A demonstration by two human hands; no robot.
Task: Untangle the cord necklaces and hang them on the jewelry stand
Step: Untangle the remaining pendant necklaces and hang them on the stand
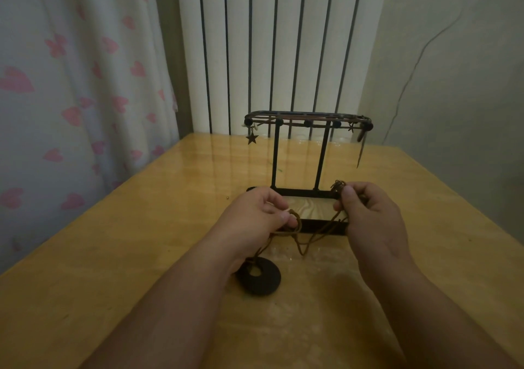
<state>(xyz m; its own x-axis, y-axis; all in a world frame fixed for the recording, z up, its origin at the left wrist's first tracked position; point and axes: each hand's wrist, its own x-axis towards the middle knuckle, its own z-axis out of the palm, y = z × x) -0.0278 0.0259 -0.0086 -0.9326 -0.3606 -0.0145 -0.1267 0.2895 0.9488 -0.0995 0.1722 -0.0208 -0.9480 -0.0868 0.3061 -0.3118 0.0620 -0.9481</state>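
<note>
Glossy yellow wooden bench [113, 255], grain visible, pale reflections near far edge. Tiny dark speck [228, 197] on bench, left of centre, too small to identify. White curtain [71, 85] with pink hearts at left. White ribbed radiator [283, 42] behind bench. Pale wall [467, 71] at right, thin dark line [411, 76] running down it.

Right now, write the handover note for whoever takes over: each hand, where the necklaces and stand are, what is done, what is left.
The left hand pinches the brown cord.
The right hand pinches the same cord's bunched end, near the stand's base.
The cord sags between them; its black ring pendant sits low by the left wrist.
The jewelry stand is upright on the table.
Done: cords lie along its top bar, with a star pendant hanging at the left end.
Left: free this cord and hang it.
</note>
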